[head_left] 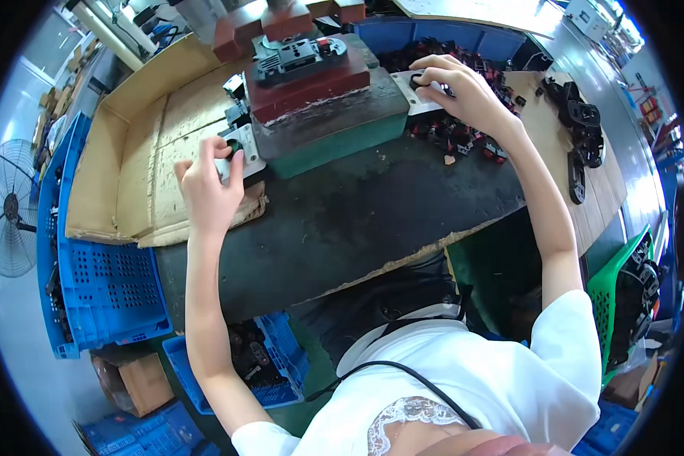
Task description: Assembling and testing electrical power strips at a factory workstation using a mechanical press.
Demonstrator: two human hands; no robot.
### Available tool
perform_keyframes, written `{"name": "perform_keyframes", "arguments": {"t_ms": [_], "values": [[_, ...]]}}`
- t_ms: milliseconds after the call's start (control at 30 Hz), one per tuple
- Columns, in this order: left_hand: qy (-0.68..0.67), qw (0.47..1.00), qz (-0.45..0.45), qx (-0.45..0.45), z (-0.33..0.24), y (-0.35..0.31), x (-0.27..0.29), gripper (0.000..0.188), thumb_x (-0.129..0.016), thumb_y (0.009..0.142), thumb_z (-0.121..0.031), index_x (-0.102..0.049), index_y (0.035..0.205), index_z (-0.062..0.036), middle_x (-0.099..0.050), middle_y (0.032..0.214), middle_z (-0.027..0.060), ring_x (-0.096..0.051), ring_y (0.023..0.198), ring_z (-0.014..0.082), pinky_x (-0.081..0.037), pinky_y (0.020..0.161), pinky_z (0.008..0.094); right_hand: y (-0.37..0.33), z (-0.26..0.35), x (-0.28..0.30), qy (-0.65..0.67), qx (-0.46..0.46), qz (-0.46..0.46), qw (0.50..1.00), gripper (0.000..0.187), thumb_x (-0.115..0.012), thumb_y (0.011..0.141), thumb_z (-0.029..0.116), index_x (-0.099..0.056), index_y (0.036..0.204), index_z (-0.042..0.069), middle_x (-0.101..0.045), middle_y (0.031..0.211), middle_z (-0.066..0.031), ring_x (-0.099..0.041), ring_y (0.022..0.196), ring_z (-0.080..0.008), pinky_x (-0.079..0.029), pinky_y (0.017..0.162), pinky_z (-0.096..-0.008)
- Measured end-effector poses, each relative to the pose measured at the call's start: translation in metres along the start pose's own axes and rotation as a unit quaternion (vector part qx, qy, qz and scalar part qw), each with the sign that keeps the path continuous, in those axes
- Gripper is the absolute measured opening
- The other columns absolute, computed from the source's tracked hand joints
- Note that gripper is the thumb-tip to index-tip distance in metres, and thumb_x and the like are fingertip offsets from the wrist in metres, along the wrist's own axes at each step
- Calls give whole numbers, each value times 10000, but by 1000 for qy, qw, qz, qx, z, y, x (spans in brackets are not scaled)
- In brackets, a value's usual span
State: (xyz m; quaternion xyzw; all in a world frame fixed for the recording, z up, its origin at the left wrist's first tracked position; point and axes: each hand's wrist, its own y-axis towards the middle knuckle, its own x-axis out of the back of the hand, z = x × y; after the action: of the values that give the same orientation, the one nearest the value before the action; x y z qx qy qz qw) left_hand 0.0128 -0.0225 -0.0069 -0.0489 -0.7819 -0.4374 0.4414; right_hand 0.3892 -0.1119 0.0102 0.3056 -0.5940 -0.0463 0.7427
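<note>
My left hand (207,190) is at the left side of the press base, thumb and fingers curled around a dark green round push button (233,149) on a pale metal plate. On the right side, my right hand (470,97) has its thumb and fingertips around a black round push button (416,80), on another metal plate (401,90). Between the hands, a dark molded part (300,62) with a small red piece lies on a red-brown block (311,93). That block sits on a green base (342,149). Red upper blocks (285,23) hang just behind the part.
An open cardboard box (140,167) lies left of the press. Many small black and red parts (463,137) are heaped at right, near a blue bin (372,34). Black housings (581,121) lie on a board further right. Blue crates (114,281) and a green crate (604,304) flank the bench.
</note>
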Motion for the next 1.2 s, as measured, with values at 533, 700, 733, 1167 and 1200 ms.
{"name": "perform_keyframes", "arguments": {"t_ms": [533, 700, 733, 1167, 1200], "values": [[-13, 999, -52, -5, 5, -3, 0, 125, -657, 793, -90, -568, 881, -81, -611, 661, -2, -423, 432, 105, -324, 646, 271, -31, -41, 42, -25, -117, -12, 993, 241, -657, 789, 129, -649, 1001, 16, -573, 1183, -122, -504, 1136, -275, -401, 955, -378], [-28, 998, -58, 2, 4, 1, -5, 109, -626, 826, -90, -593, 926, -63, -632, 722, 30, -532, 573, 112, -367, 690, 257, -136, -160, 122, -232, -300, -115, 918, 257, -538, 787, 149, -655, 994, 51, -638, 1028, -156, -593, 997, -310, -444, 878, -361], [-31, 997, -65, -1, 3, 5, -5, 109, -626, 826, -90, -593, 926, -63, -632, 722, 30, -532, 573, 112, -367, 690, 257, -162, -173, 147, -290, -358, -118, 880, 270, -534, 792, 181, -655, 1000, 59, -640, 1005, -168, -602, 974, -319, -455, 852, -365], [-232, 960, 159, 10, -6, 109, -47, 620, -750, 727, -374, -547, 1181, -4, -581, 1155, 113, -529, 1095, 191, -379, 953, 307, -234, -267, 145, -291, -657, -22, 695, 799, -444, 743, 719, -639, 1040, 3, -618, 1055, -241, -569, 1056, -371, -421, 914, -427], [-231, 957, 175, 32, -5, 114, -44, 626, -770, 700, -378, -565, 1160, -5, -601, 1119, 101, -543, 1063, 172, -387, 940, 297, -230, -269, 140, -281, -666, -18, 691, 823, -461, 723, 732, -636, 1067, 5, -615, 1072, -241, -565, 1071, -366, -414, 928, -428]]}}
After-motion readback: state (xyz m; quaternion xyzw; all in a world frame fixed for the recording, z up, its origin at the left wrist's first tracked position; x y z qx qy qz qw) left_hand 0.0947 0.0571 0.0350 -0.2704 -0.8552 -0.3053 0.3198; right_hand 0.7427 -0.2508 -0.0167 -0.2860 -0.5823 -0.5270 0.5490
